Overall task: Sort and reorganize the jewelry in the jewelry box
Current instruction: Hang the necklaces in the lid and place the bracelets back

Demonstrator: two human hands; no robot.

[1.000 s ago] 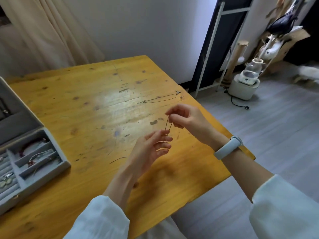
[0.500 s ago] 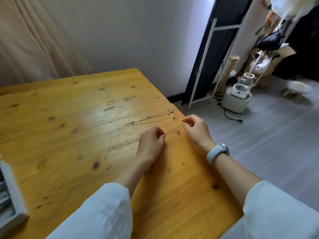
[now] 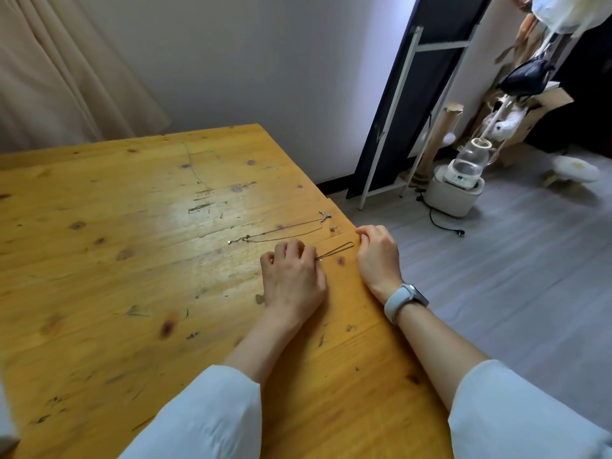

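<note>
Both hands are down low, knuckles up, forearms reaching forward out of white sleeves. Left hand [image 3: 291, 279] has fingers curled under in a pinching grip, right hand [image 3: 377, 256] curled too, thumb against forefinger.

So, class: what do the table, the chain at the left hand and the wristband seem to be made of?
Table: wood, glossy yellow varnish; knots, grain and scratches show.
Chain: probably metal; thin, dark and faintly shiny, though too fine to be sure.
Wristband: likely silicone or rubber; smooth, matte, pale grey.

A thin doubled chain [image 3: 335, 251] lies stretched on the table, beside a longer pendant necklace [image 3: 281, 234]
</note>
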